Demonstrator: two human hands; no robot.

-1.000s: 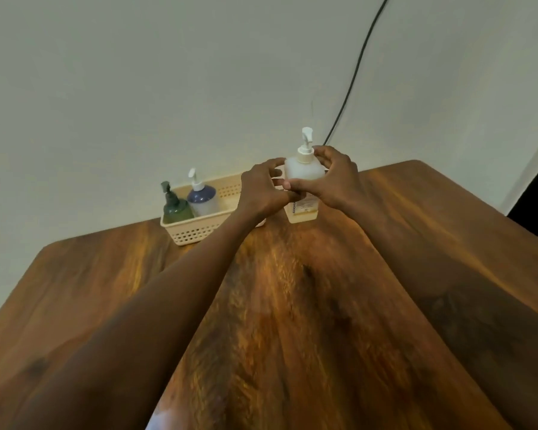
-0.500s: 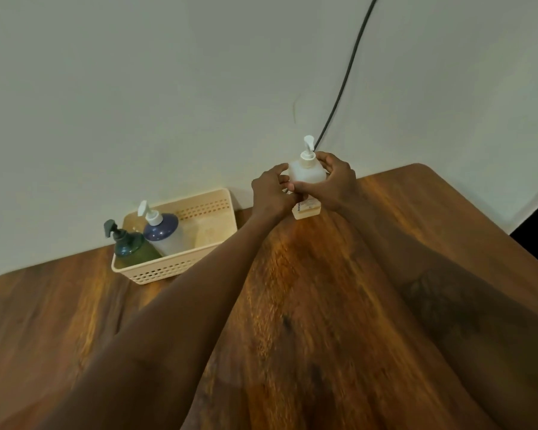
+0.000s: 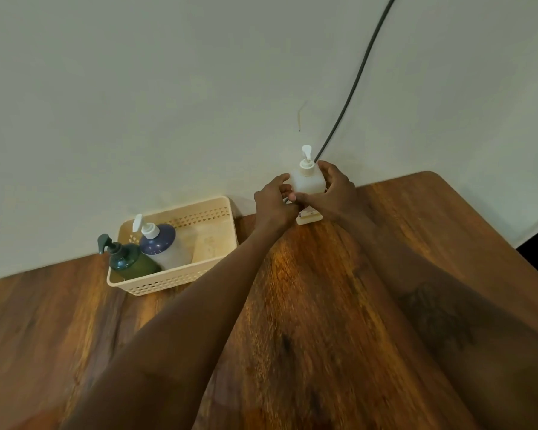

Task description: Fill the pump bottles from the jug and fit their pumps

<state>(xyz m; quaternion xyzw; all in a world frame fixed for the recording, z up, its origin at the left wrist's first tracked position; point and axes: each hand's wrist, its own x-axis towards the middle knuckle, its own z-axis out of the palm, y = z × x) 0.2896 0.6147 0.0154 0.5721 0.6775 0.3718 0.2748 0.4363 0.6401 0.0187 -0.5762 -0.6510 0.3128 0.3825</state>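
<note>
A white square pump bottle (image 3: pixel 307 181) with its white pump on top stands at the far edge of the wooden table (image 3: pixel 308 305), against the wall. My left hand (image 3: pixel 274 201) grips its left side and my right hand (image 3: pixel 330 195) wraps its right side; their fingers meet in front of it. A cream perforated basket (image 3: pixel 174 279) sits to the left. In it stand a dark green bottle (image 3: pixel 131 259) with a dark pump and a purple-topped bottle (image 3: pixel 160 245) with a white pump. No jug is in view.
A pale wall rises right behind the table. A black cable (image 3: pixel 354 85) runs down the wall to just behind the white bottle. The table's rounded far right corner (image 3: pixel 429 175) lies to the right, with a dark gap beyond it.
Both hands have kept hold of the white bottle. My view has swung, so the basket now sits farther left of the hands and lower in the frame.
</note>
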